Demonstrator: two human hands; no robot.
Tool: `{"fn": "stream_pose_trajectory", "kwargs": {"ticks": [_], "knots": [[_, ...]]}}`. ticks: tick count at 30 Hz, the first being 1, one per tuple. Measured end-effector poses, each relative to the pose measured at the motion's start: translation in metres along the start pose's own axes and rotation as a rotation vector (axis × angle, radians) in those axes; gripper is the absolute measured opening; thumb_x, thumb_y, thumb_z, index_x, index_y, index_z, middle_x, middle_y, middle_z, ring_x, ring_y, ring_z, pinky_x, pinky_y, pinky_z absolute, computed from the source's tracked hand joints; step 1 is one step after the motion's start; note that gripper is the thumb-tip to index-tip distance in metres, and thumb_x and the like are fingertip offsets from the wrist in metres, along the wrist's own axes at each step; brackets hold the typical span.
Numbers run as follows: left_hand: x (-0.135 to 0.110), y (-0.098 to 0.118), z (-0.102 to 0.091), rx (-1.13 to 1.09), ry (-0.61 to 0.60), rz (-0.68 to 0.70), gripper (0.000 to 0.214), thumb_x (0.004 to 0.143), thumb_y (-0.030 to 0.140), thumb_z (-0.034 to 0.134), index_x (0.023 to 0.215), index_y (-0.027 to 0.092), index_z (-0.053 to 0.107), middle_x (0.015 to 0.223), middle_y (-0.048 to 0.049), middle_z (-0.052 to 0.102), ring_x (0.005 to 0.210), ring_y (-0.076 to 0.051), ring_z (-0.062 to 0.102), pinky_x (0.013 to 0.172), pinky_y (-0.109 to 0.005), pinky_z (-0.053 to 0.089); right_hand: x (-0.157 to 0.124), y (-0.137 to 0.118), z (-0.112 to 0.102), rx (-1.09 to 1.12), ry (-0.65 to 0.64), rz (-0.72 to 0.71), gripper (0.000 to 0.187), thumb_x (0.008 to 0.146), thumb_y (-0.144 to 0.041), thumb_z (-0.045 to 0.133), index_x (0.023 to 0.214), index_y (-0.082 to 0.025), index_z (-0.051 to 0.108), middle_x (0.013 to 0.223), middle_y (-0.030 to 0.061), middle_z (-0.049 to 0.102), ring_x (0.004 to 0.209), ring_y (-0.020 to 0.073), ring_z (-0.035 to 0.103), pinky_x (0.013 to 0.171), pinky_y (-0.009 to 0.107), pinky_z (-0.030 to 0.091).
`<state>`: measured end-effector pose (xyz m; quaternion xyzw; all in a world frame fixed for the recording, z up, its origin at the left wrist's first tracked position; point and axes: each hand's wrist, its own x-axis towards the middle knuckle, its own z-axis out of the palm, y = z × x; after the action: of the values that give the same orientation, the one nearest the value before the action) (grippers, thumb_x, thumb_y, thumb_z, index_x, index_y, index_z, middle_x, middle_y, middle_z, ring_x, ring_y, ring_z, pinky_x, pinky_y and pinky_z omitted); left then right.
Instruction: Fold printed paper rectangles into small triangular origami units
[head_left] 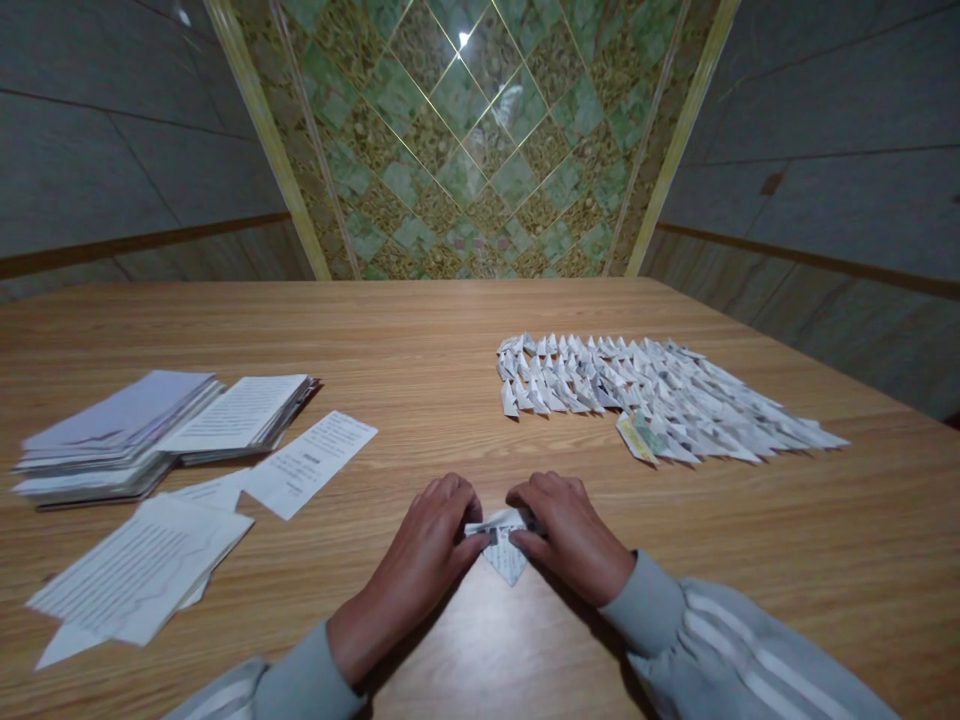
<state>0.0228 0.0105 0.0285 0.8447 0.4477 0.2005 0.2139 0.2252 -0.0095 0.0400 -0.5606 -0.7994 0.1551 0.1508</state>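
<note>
Clamping folded paper (507, 560) at a woodgrain table (420, 340), left hand (435, 530) and right hand (568, 530) face patterned tiles (463, 105).

The left fingers (471, 549) and right fingers (529, 544) pinch a folded printed paper (508, 562) between them.

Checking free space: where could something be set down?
Bare tabletop separates the printed slip from the folded pieces and runs behind both. Crowded: left, paper stacks; right, those pieces; centre, left hand and right hand holding folded paper.
</note>
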Motion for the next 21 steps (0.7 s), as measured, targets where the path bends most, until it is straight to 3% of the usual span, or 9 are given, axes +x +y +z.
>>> {"fn": "stream_pose_trajectory", "kwargs": {"ticks": [5,8,12,16,21], "knots": [[-0.002,0.002,0.002,-0.156,0.031,-0.002,0.009,0.087,0.015,0.058,0.081,0.020,0.054,0.078,-0.0006,0.062,0.072,-0.018,0.058,0.065,-0.029,0.044,0.000,0.004,0.003,0.088,0.079,-0.077,0.022,0.079,-0.019,0.076,0.099,-0.022,0.066,0.101,0.0022,0.063,0.102,0.0217,0.053,0.086,0.033,0.033],[-0.004,0.001,0.000,-0.193,0.178,0.058,0.004,0.089,0.017,0.058,0.089,0.020,0.055,0.082,-0.0016,0.064,0.075,-0.018,0.059,0.067,-0.029,0.046,0.003,0.005,0.002,0.120,0.174,-0.128,0.013,0.078,-0.014,0.076,0.084,-0.020,0.065,0.086,-0.0008,0.064,0.090,0.0185,0.054,0.083,0.032,0.032],[-0.007,0.001,-0.003,-0.076,0.329,0.248,0.019,0.093,0.016,0.052,0.112,0.020,0.054,0.094,-0.0054,0.064,0.084,-0.020,0.059,0.075,-0.033,0.047,0.006,0.006,0.002,0.046,0.359,-0.240,0.013,0.081,-0.008,0.069,0.076,-0.018,0.061,0.076,-0.0011,0.061,0.080,0.0168,0.051,0.080,0.031,0.031],[-0.004,0.003,0.001,0.120,0.225,0.302,0.010,0.095,0.017,0.051,0.101,0.019,0.059,0.094,-0.0063,0.064,0.086,-0.023,0.056,0.075,-0.034,0.044,0.008,0.007,0.008,-0.099,0.394,-0.351,0.013,0.088,-0.013,0.063,0.075,-0.018,0.061,0.073,-0.0002,0.060,0.079,0.0173,0.048,0.084,0.033,0.029],[-0.003,0.002,0.009,0.272,0.051,0.214,0.006,0.093,0.016,0.056,0.090,0.019,0.061,0.088,-0.0049,0.065,0.083,-0.023,0.056,0.072,-0.034,0.042,0.009,0.008,0.014,-0.267,0.268,-0.404,0.016,0.092,-0.018,0.063,0.077,-0.018,0.064,0.074,0.0000,0.063,0.080,0.0172,0.048,0.087,0.035,0.026]]}}
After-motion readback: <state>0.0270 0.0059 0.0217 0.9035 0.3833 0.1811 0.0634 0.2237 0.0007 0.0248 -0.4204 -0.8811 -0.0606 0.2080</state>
